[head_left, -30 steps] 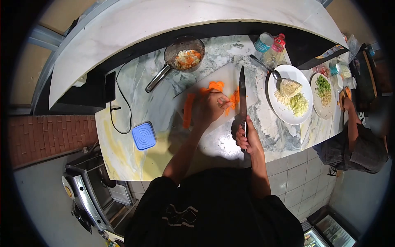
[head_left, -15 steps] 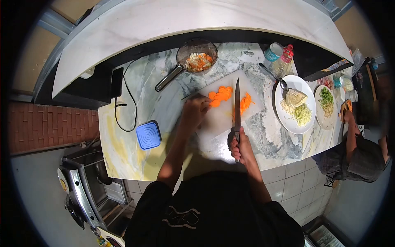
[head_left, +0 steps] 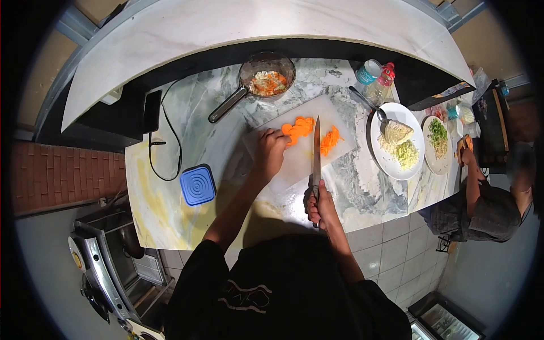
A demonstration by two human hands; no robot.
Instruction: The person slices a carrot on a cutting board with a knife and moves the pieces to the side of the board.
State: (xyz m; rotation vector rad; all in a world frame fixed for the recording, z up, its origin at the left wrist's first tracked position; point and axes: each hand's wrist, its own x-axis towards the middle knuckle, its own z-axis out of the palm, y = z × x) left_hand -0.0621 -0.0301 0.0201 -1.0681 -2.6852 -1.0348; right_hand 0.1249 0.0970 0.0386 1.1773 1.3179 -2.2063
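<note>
Orange carrot slices (head_left: pixel 299 128) lie overlapped on a white cutting board (head_left: pixel 289 177). At their left end is my left hand (head_left: pixel 271 148), with bent fingertips close to the nearest slices; whether it grips one is too small to tell. My right hand (head_left: pixel 321 207) is wrapped round the handle of a long knife (head_left: pixel 317 148), whose blade points away from me over the board. The blade lies between the slices and a small pile of carrot strips (head_left: pixel 330 141) on the right.
A pan (head_left: pixel 267 76) holds chopped food at the back. Leftward are a blue square lid (head_left: pixel 198 185) and a phone (head_left: pixel 152 111) on a cable. Rightward stand a plate of cabbage (head_left: pixel 387 168), a plate of greens (head_left: pixel 437 169), a can (head_left: pixel 369 71) and bottles. Another person (head_left: pixel 481 209) works far right.
The whole view has shifted slightly. My left hand's fingers have come down beside the carrot slices, and its back now shows more. The knife remains in my right hand, between slices and strips.
</note>
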